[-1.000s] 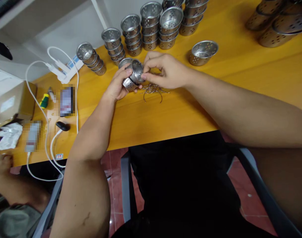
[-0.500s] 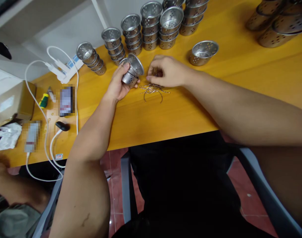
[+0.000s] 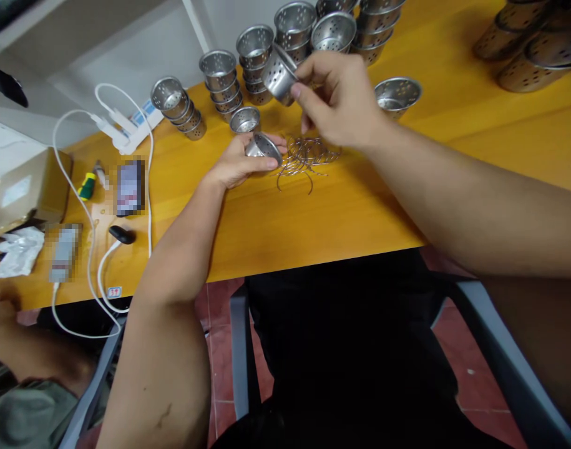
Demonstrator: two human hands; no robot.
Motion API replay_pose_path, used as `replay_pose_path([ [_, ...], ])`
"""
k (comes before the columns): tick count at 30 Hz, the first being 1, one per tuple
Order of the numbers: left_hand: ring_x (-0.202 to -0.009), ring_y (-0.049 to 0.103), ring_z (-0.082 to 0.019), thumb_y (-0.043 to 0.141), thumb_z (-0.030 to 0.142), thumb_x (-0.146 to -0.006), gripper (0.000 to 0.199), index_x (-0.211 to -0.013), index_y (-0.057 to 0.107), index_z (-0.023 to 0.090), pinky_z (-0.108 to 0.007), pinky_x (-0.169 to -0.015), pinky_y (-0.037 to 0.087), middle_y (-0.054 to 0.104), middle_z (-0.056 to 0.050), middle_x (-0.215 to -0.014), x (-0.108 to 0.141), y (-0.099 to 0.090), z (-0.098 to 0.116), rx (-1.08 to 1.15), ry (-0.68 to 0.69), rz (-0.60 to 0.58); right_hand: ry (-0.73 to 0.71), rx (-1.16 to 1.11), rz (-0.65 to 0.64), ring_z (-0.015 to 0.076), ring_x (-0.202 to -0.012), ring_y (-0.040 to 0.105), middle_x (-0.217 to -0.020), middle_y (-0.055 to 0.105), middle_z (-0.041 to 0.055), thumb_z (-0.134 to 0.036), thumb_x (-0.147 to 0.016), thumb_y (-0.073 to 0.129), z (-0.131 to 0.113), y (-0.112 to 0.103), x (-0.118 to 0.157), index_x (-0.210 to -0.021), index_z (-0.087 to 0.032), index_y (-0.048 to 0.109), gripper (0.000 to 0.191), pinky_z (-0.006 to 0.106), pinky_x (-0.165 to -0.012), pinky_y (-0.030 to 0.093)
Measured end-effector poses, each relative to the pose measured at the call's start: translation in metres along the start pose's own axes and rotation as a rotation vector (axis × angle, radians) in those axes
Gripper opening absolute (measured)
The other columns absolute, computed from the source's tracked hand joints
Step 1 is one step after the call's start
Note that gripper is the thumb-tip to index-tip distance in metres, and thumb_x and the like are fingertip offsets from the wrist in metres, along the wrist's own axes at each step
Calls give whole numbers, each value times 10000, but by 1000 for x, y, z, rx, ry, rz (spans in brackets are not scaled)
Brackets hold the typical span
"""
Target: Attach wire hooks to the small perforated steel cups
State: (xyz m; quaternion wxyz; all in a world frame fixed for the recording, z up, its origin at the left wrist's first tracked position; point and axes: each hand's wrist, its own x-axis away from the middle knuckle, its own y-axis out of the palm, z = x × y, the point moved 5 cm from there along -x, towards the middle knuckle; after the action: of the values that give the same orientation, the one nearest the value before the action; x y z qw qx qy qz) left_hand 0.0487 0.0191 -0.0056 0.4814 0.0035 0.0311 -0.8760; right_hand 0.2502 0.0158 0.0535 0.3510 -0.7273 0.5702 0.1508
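Observation:
My left hand (image 3: 241, 161) is closed around a small perforated metal cup (image 3: 261, 148), tilted with its mouth to the right, just above the table. Higher up, my right hand (image 3: 339, 96) pinches a second perforated metal cup (image 3: 279, 76) by its rim, tipped over to one side. Below that hand lies a loose heap of thin curved metal wires (image 3: 308, 156). A single perforated cup (image 3: 245, 120) stands upright just behind my left hand. Another lone cup (image 3: 398, 95) sits to the right, partly hidden by my right wrist.
Stacks of perforated cups (image 3: 219, 78) line the back of the yellow table (image 3: 285, 231), with more stacks (image 3: 533, 59) at the far right. On the left are a power strip (image 3: 138, 131) with white cables, a phone (image 3: 130, 187), a cardboard box (image 3: 35, 184) and another person's arm (image 3: 37, 349).
The two cups held together in my left hand are now apart. My right hand has left the wires and raised one cup up and to the right; my left keeps the other, lower.

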Motion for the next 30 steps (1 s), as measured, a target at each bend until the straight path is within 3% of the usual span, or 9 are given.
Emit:
replay_pose_path([
  [3,-1220,773,-395,1106,554,-446,861,-1153,785,181,-551,-1146,578,817,-126,-1161,-1,1,3,2,36,-44,-45,386,-147,220,-797,714,-1061,771,79,-286,-1108,584,-6,2,-16,-1138,-213,720,157,338,-721,559],
  [6,-1072,809,-360,1099,560,-461,935,-1245,724,213,-554,-1038,625,793,-100,-1127,0,3,3,40,43,-48,-82,655,-311,317,-1068,716,-1187,766,158,-197,-1104,605,-9,20,-33,-1211,-138,769,204,398,-914,533],
  [13,-933,788,-261,1110,468,-472,773,-1032,676,159,-562,-1092,589,758,-56,-998,3,4,3,12,23,4,-97,730,-511,257,-960,707,-1103,785,152,-156,-1074,695,8,66,-62,-1189,-128,818,171,309,-813,444],
  [18,-893,783,-216,1113,456,-491,760,-1049,691,160,-524,-1086,612,783,-63,-1024,4,5,5,12,16,-36,-99,742,-553,265,-979,704,-1131,783,161,-156,-1082,707,16,69,-65,-1229,-113,816,188,311,-804,424],
  [26,-905,782,-226,1102,447,-507,750,-1064,688,162,-553,-1099,599,785,-63,-1044,6,6,6,13,5,-31,-66,639,-542,177,-791,606,-1002,795,78,-61,-954,825,30,74,-71,-1141,-131,840,201,251,-707,370],
  [28,-905,782,-225,1094,397,-522,732,-1078,682,159,-540,-1086,598,778,-64,-1040,6,7,6,26,8,-30,-73,559,-501,153,-792,609,-1008,795,59,-59,-967,819,26,68,-72,-1137,-116,827,180,232,-718,398],
  [30,-912,783,-227,1094,348,-513,767,-1122,660,175,-512,-1049,609,771,-59,-1040,6,6,5,49,17,-1,-78,488,-381,144,-858,637,-1086,784,85,-71,-1073,682,18,55,-69,-1206,-66,780,165,223,-768,443],
])
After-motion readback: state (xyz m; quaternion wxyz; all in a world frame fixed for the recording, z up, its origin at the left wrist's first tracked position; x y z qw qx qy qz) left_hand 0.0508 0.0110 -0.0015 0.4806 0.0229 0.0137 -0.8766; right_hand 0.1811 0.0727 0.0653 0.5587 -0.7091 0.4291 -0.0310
